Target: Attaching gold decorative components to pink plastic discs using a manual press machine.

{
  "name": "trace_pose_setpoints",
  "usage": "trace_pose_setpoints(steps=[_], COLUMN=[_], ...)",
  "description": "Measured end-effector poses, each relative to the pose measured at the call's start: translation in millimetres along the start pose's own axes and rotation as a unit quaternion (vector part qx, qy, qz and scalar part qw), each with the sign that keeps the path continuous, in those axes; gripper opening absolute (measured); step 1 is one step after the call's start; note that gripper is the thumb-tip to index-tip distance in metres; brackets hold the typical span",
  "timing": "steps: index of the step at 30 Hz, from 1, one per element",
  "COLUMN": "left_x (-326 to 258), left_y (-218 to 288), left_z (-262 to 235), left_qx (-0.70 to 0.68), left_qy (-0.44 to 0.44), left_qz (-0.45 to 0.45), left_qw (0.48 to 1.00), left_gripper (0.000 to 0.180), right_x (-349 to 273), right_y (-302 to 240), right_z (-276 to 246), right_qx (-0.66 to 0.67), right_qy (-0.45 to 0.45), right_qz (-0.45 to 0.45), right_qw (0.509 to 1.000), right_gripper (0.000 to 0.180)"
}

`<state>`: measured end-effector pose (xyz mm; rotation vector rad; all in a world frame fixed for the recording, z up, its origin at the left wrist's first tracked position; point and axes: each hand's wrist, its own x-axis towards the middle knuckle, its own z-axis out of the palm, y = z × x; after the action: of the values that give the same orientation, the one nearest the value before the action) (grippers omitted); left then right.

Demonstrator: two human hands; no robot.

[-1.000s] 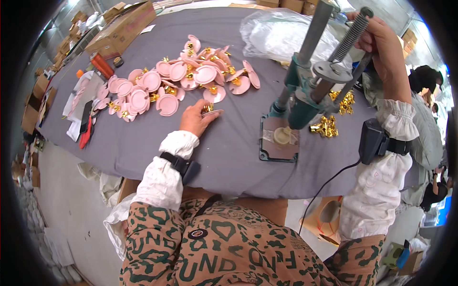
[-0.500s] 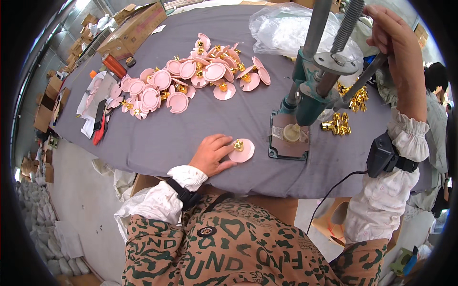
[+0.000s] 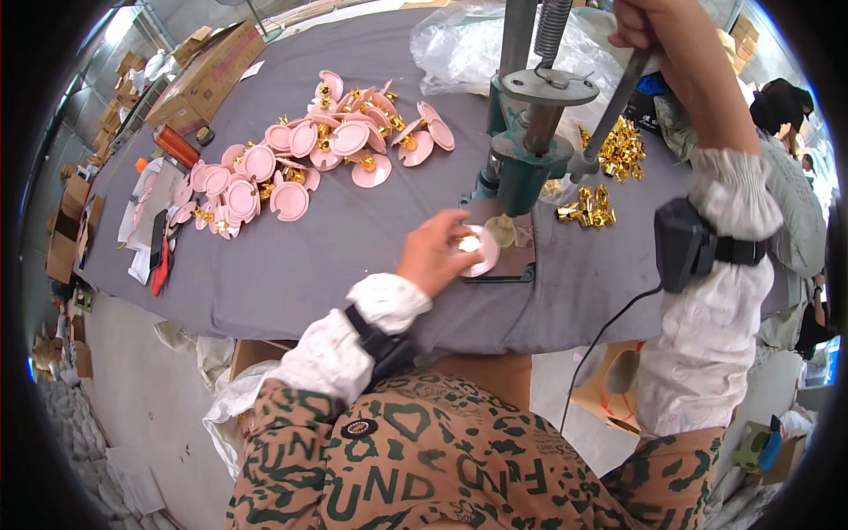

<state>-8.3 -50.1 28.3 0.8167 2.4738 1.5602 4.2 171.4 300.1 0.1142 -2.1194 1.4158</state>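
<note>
"Where are we, from your end?"

"Loading, I'd judge! My bare left hand [image 3: 431,254] has thumb and fingers pinched round a thin, round pink disc [image 3: 485,256] with a shiny gold metal clip [image 3: 470,242], over the near-left part of the brown, green-rimmed base plate [image 3: 522,256]. Blurred, so I can't tell if it's touching."

"And the right?"

"My bare right hand [image 3: 652,25] is up high, fingers curled at the top of the straight grey metal lever [image 3: 616,113]. The frame crops it; can't tell how firmly it holds."

"Next move calls for?"

"Level placing, I'd say, on the pale round pad [image 3: 503,231], fingertips clear before any pull."

"Materials?"

"Smooth pink notched discs [image 3: 349,137], heaped on wrinkled grey cloth [image 3: 353,256]. Mirror-bright gold metal clips [image 3: 623,150] in two piles, right of the green-painted metal press [image 3: 530,172]. Above, a coiled steel-grey spring [image 3: 552,34]!"
</note>
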Motion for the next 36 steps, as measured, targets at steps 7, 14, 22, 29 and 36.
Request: trace_pose_setpoints(steps=[7, 14, 22, 29, 36], left_x=[42.3, 32.7, 36.4, 39.9, 22.0], left_y=[19.1, 12.2, 13.4, 1.9, -36.7], left_z=[44.3, 33.5, 45.6, 41.8, -47.2], left_qx=[0.082, 0.051, 0.013, 0.026, 0.095], left_qy=[-0.013, 0.017, -0.020, -0.007, -0.058], left_qz=[0.035, 0.023, 0.045, 0.071, 0.013], left_qw=[0.996, 0.998, 0.999, 0.997, 0.994], left_gripper=[0.059, 0.068, 0.068, 0.064, 0.052], right_x=[42.8, -148.5, -228.8, -6.8, 39.0], right_y=[19.7, 26.9, 59.1, -5.0, 31.9], right_z=[-2.5, -15.6, -2.0, -17.5, -21.1], right_qx=[0.028, -0.061, -0.207, -0.065, -0.006], right_qy=[-0.038, 0.080, -0.021, -0.025, -0.044], right_qz=[0.111, -0.094, -0.190, 0.037, 0.079], right_qw=[0.993, 0.990, 0.959, 0.997, 0.996], right_gripper=[0.016, 0.026, 0.016, 0.025, 0.027])
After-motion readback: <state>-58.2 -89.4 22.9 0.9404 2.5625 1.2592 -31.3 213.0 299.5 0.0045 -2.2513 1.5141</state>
